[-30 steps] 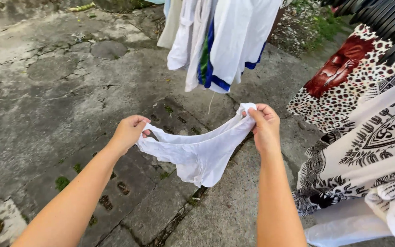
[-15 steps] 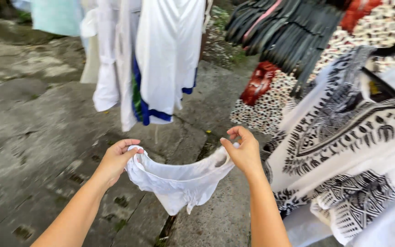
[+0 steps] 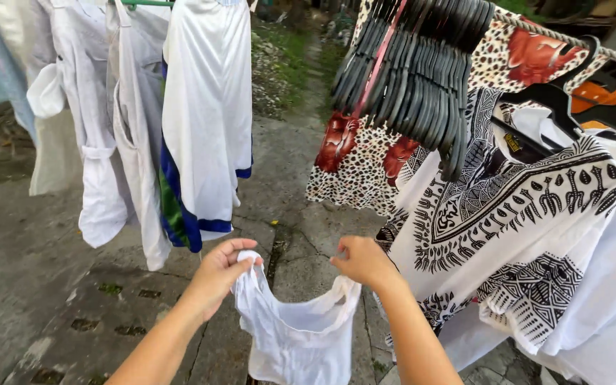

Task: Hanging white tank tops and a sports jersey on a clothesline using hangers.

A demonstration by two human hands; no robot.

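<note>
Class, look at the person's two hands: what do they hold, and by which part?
Both the left hand and the right hand pinch one small white garment by its top edge, one corner each; the rest hangs down between them.

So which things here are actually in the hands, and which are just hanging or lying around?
In hand:
left hand
right hand
small white garment, held up by its top edge between both hands

Just around:
white shorts with blue trim
bunch of black hangers
black-and-white patterned shirt
spotted cloth with red print
concrete ground
</note>
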